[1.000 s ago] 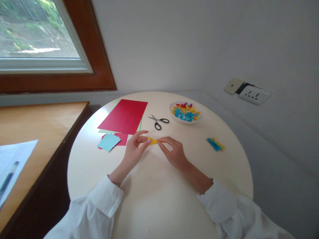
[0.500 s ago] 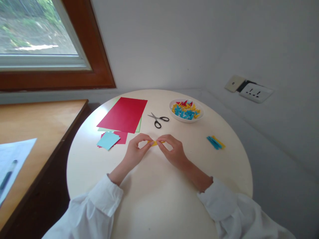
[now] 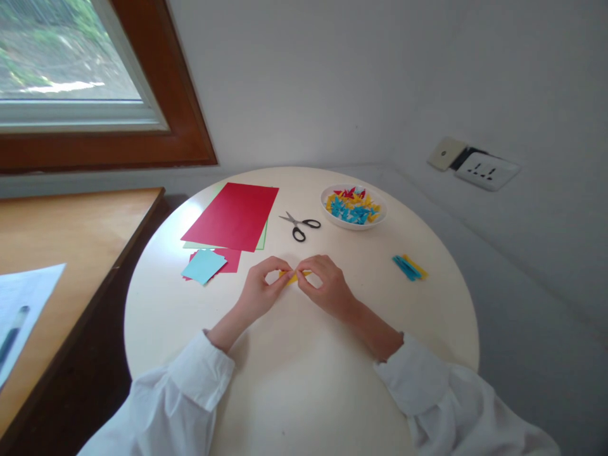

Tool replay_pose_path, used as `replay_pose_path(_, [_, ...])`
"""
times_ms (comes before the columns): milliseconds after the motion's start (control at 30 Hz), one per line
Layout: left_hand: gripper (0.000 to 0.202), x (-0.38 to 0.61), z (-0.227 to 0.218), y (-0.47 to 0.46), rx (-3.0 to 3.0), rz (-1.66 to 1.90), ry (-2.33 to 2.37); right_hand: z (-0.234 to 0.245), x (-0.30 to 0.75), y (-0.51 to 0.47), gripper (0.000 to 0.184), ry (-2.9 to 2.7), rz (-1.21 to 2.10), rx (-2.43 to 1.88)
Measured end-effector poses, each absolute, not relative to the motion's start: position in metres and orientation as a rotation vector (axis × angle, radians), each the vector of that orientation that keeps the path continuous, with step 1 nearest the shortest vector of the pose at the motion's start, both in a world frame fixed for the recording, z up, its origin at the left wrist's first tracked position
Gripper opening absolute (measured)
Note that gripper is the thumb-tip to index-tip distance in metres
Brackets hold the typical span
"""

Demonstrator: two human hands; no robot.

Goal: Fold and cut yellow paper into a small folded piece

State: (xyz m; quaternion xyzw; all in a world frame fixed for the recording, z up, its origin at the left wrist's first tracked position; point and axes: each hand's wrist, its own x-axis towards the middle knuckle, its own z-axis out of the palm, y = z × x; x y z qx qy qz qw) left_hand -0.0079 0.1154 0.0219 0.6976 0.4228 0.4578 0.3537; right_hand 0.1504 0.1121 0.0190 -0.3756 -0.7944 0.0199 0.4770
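Note:
A small piece of yellow folded paper (image 3: 291, 278) is pinched between my two hands above the middle of the round table. My left hand (image 3: 261, 286) is closed on its left part, thumb and forefinger together. My right hand (image 3: 329, 286) pinches the paper's right part, its fingertips almost touching those of the left. Fingers cover much of the paper, so its exact shape is hidden. Just beyond my hands lies a pair of scissors (image 3: 299, 226) with black handles, blades spread.
On the white table (image 3: 294, 380), red sheets (image 3: 232, 215) over green ones lie back left, near light-blue squares (image 3: 204, 266). A white dish (image 3: 354, 223) holds folded red, yellow and blue paper shapes. Blue and yellow folded strips (image 3: 408, 267) lie right. A wooden desk (image 3: 71, 221) stands left.
My right fingertips have shifted slightly on the yellow paper, and more of it shows below the left fingers. The whole view has moved a little; the other things lie as before.

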Motion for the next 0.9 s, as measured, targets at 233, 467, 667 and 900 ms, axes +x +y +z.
replay_pose_path(233, [0.014,-0.011,0.026,0.119,1.677,1.214,1.18,0.019,0.164,0.12,0.009,-1.911,0.021,-1.012])
replay_pose_path(467, [0.02,-0.011,0.028,0.121,1.409,1.233,1.171,0.024,0.172,0.12,0.008,-1.753,0.256,-1.11])
replay_pose_path(667, [0.021,-0.008,0.029,0.118,1.35,1.176,1.157,0.025,0.159,0.112,0.014,-1.774,0.472,-1.063])
replay_pose_path(900, [0.018,-0.008,0.027,0.115,1.521,1.077,1.138,0.023,0.154,0.111,0.009,-1.776,0.538,-1.113])
